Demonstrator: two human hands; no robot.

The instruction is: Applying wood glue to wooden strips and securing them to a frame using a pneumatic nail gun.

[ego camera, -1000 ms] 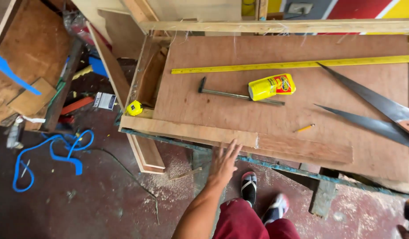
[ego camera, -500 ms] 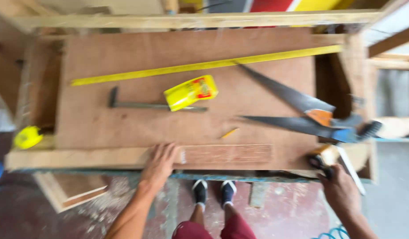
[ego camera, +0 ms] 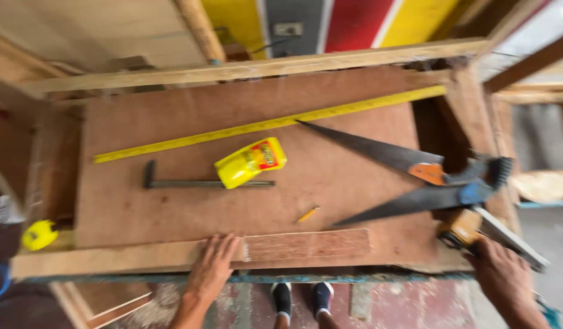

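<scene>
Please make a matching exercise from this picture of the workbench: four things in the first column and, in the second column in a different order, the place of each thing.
Things:
1. yellow bottle
2. pencil
3. left hand
4. tape measure

Places:
A. at the far left edge of the bench, apart from the other tools
B. flat on the long wooden strip at the near edge
C. lying across the dark metal hammer
D. on the board between the bottle and the strip

Pairs: 1-C, 2-D, 3-B, 4-A
</scene>
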